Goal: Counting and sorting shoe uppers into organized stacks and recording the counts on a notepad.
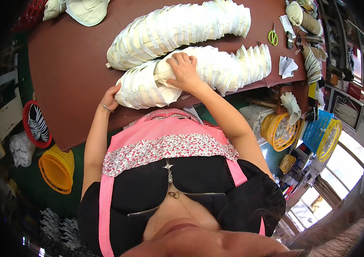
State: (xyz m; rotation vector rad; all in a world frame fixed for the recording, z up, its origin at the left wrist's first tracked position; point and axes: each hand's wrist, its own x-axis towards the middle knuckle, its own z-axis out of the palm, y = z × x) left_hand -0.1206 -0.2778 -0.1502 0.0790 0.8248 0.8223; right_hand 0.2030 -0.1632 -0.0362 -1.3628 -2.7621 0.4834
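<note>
Two long rows of nested cream fabric pieces with white edges lie on their sides on the brown table (70,77). Both my hands are at the near row (233,70). Its left end (141,88) is cupped by my left hand (111,97), whose fingers bend around the outermost pieces. Further right, my right hand (184,73) reaches over the top with bent fingers, gripping pieces beside a gap in the row. Some fingertips of both hands are hidden by the fabric. The far row (177,32) lies just beyond, untouched.
Green-handled scissors (273,37) and crumpled white paper (287,67) lie at the table's right. More cream pieces (88,10) sit at the far left. Yellow baskets (58,169) and a red basket (30,126) stand left of me; yellow (281,132) and blue (317,132) baskets stand right.
</note>
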